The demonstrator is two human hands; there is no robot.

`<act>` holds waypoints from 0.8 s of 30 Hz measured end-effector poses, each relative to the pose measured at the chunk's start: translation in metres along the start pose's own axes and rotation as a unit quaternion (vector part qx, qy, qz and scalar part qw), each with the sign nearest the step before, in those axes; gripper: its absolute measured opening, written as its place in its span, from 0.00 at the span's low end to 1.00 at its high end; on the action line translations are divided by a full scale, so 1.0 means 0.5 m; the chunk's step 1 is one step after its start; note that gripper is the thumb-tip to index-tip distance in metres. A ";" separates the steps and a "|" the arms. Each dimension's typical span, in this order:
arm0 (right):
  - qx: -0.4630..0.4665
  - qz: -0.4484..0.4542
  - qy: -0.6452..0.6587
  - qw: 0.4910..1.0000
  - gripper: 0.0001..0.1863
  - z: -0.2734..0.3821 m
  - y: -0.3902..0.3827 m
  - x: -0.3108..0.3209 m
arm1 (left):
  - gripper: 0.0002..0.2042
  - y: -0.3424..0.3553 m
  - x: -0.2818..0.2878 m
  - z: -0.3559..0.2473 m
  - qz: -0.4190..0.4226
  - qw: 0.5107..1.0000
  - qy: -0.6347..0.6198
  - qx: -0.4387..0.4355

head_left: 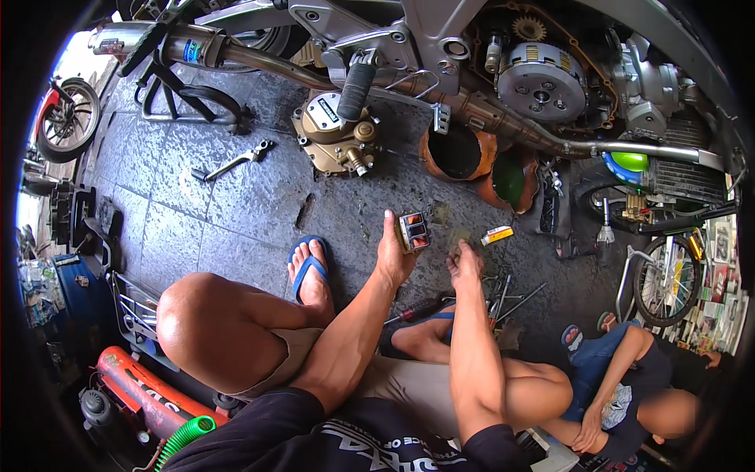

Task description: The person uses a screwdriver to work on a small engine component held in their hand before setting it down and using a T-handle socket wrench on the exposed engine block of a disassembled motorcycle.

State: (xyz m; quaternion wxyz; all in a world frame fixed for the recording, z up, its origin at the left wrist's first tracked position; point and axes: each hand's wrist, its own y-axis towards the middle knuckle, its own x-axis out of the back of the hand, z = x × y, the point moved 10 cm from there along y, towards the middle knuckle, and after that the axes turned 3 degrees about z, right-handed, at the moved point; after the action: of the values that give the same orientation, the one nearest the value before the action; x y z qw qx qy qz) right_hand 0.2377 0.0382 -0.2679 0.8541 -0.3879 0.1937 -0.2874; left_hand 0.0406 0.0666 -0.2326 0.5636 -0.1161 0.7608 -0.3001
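My left hand [393,250] holds up a small rectangular metal part with two reddish windows [414,232], just above the tiled floor. My right hand [465,266] reaches down to the floor beside it, fingers curled near a small flat greenish piece [460,236]; whether it grips anything I cannot tell. A small yellow and red box [497,234] lies just right of that hand. A pile of hand tools [503,295] lies by my right shin, with a red-handled screwdriver [413,311] under my left forearm.
A motorcycle engine with its clutch [541,82] exposed and exhaust pipe [259,57] span the top. A gold engine cover [334,134], a kick lever [234,163], two bowls [458,153] and my sandalled foot [309,271] are on the floor. Another person [629,385] sits lower right.
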 end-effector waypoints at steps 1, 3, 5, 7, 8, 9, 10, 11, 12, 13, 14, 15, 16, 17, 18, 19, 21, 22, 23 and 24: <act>-0.012 -0.039 -0.060 0.997 0.10 -0.009 0.006 0.016 | 0.30 -0.002 0.004 -0.003 -0.011 1.000 -0.006 0.009; -0.023 -0.077 -0.123 0.989 0.10 -0.013 0.029 0.044 | 0.31 -0.006 0.005 -0.005 -0.023 0.999 -0.015 0.016; -0.044 -0.083 -0.078 0.993 0.13 -0.026 0.065 0.063 | 0.31 -0.007 -0.009 -0.002 0.008 0.999 -0.016 0.035; -0.030 -0.054 -0.022 0.998 0.19 -0.027 0.091 0.059 | 0.32 -0.004 -0.003 -0.002 0.011 0.999 -0.016 0.036; -0.020 -0.070 -0.023 0.997 0.22 -0.018 0.090 0.053 | 0.32 -0.003 -0.001 -0.005 0.012 0.999 -0.013 0.037; -0.010 -0.086 -0.023 0.996 0.25 -0.009 0.086 0.053 | 0.32 -0.003 0.002 -0.006 0.011 0.999 -0.013 0.037; 0.005 -0.086 -0.097 0.992 0.29 0.007 0.078 0.052 | 0.32 -0.003 0.002 -0.007 0.011 0.999 -0.007 0.037; 0.005 -0.085 -0.096 0.992 0.29 0.016 0.064 0.046 | 0.31 -0.001 0.001 -0.009 0.012 0.999 -0.003 0.035; 0.027 -0.007 -0.126 0.992 0.27 0.030 0.047 0.003 | 0.31 0.001 0.002 -0.010 0.011 0.999 -0.002 0.034; 0.049 0.071 -0.155 0.984 0.26 0.044 0.023 -0.039 | 0.31 0.003 0.000 -0.010 0.015 0.999 0.000 0.030; 0.050 0.070 -0.154 0.984 0.26 0.064 -0.009 -0.053 | 0.30 0.005 -0.004 -0.008 0.021 0.999 0.001 0.028; 0.070 0.144 -0.175 0.971 0.22 0.087 -0.050 -0.103 | 0.30 0.005 -0.005 -0.006 0.021 0.999 0.002 0.030; 0.089 0.216 -0.196 0.952 0.19 0.105 -0.091 -0.147 | 0.30 0.005 -0.012 -0.002 0.035 0.999 0.002 0.033; 0.091 0.215 -0.196 0.953 0.19 0.114 -0.112 -0.158 | 0.30 0.006 -0.020 0.001 0.048 0.998 0.003 0.035; 0.116 0.230 -0.281 0.924 0.18 0.119 -0.134 -0.178 | 0.30 0.003 -0.027 0.001 0.049 0.998 0.002 0.037; 0.140 0.244 -0.364 0.888 0.16 0.120 -0.157 -0.197 | 0.30 -0.002 -0.036 0.002 0.055 0.998 0.013 0.040; 0.166 0.248 -0.439 0.847 0.15 0.118 -0.186 -0.210 | 0.29 -0.006 -0.050 0.002 0.064 0.997 0.019 0.046; 0.171 0.231 -0.451 0.845 0.14 0.116 -0.193 -0.209 | 0.29 -0.007 -0.053 0.010 0.065 0.994 0.053 0.076; 0.176 0.218 -0.465 0.840 0.14 0.115 -0.204 -0.209 | 0.29 -0.011 -0.052 0.016 0.064 0.989 0.084 0.102; 0.173 0.221 -0.473 0.835 0.14 0.112 -0.217 -0.213 | 0.28 -0.012 -0.051 0.015 0.067 0.985 0.108 0.120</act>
State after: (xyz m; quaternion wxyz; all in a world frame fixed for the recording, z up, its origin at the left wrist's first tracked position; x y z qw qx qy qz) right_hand 0.1509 0.0795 -0.1377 0.9356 -0.2693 -0.2062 0.0982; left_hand 0.0551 0.0724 -0.2103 0.5070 0.0366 0.7817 -0.3612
